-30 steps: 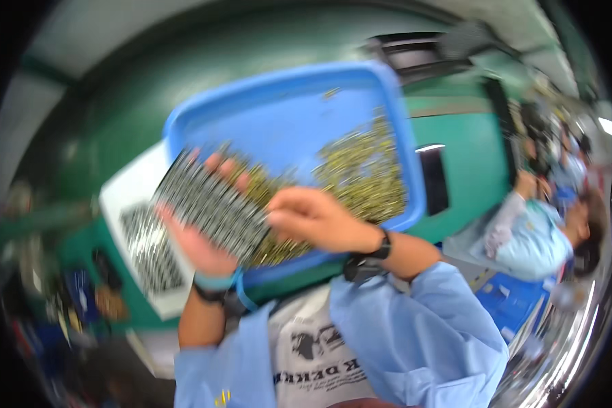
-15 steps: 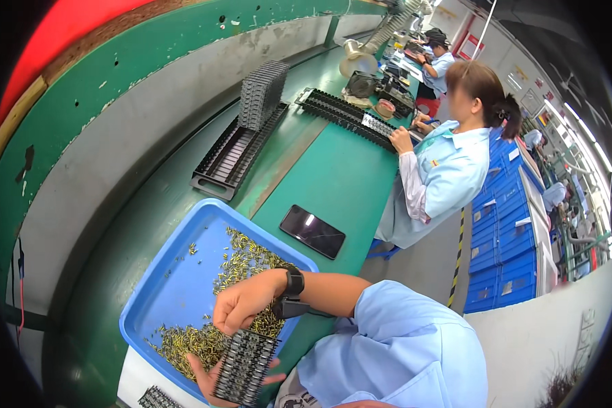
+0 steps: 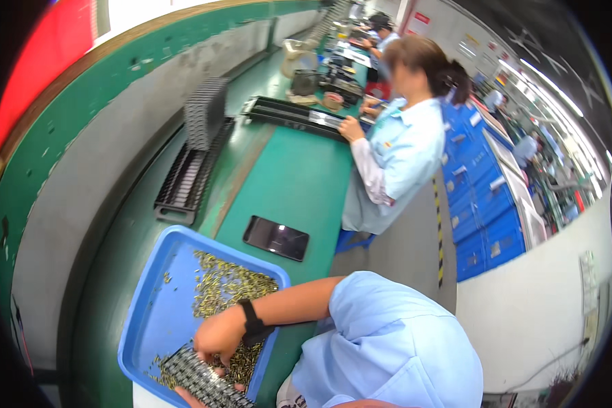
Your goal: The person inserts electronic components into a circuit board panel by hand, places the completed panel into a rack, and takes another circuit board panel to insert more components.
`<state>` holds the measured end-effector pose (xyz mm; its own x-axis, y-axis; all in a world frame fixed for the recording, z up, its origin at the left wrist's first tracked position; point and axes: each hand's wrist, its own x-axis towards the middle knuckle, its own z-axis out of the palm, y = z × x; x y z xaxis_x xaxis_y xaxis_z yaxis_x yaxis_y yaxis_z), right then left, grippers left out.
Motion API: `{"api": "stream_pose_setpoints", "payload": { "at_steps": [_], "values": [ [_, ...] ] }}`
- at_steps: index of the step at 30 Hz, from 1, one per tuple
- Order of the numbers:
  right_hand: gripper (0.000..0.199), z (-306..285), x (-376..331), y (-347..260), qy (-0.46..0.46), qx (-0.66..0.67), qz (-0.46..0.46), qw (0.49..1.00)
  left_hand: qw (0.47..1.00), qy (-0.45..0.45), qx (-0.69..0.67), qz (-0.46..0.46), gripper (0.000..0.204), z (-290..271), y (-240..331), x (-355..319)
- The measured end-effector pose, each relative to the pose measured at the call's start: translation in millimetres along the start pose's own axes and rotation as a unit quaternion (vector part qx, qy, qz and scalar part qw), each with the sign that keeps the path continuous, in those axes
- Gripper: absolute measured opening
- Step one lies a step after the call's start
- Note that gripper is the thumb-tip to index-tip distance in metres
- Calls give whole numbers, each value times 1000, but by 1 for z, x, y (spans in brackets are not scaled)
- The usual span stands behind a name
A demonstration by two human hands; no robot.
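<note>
The right hand (image 3: 219, 334), a black watch on its wrist, lies palm down with fingers bent over the upper end of one dark slotted rack (image 3: 200, 382) and the brass pieces beside it; whether it pinches any piece cannot be told. Of the left hand (image 3: 192, 400) only fingertips show at the lower edge, curled under and gripping that rack. The rack sits tilted inside one blue tray (image 3: 158, 314), which holds a heap of small brass parts (image 3: 228, 285), too many to count. Past the tray's far corner one black phone (image 3: 276, 238) lies flat on the green bench (image 3: 299, 177). Farther off stand two groups of black racks (image 3: 190, 170), one stacked, one lying. One co-worker (image 3: 398, 153) sits at the bench. Compared with half a second earlier, the view has swung slightly; the hands sit at the rack as before.
</note>
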<state>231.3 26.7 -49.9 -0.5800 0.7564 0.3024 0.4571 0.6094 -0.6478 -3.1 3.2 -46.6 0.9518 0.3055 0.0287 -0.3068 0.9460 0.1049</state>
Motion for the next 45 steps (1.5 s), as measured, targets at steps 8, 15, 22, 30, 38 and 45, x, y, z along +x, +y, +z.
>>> {"api": "stream_pose_setpoints", "payload": {
  "at_steps": [8,15,22,30,38,45],
  "values": [
    [16,4,2,1,-58,43,-13,997,999,19,27,-17,98,-3,6,23],
    [13,-17,6,-13,110,219,116,963,998,42,46,20,93,-10,9,28],
    [8,-28,4,-10,196,407,165,877,994,69,70,51,87,-7,9,40],
    [8,-63,5,-44,186,375,185,889,990,78,92,76,81,-2,8,61],
    [17,-57,25,-69,132,452,248,846,943,238,30,231,74,37,-14,-10],
    [13,-33,19,-65,149,332,259,895,959,118,-2,257,79,45,-12,13]
  ]
}}
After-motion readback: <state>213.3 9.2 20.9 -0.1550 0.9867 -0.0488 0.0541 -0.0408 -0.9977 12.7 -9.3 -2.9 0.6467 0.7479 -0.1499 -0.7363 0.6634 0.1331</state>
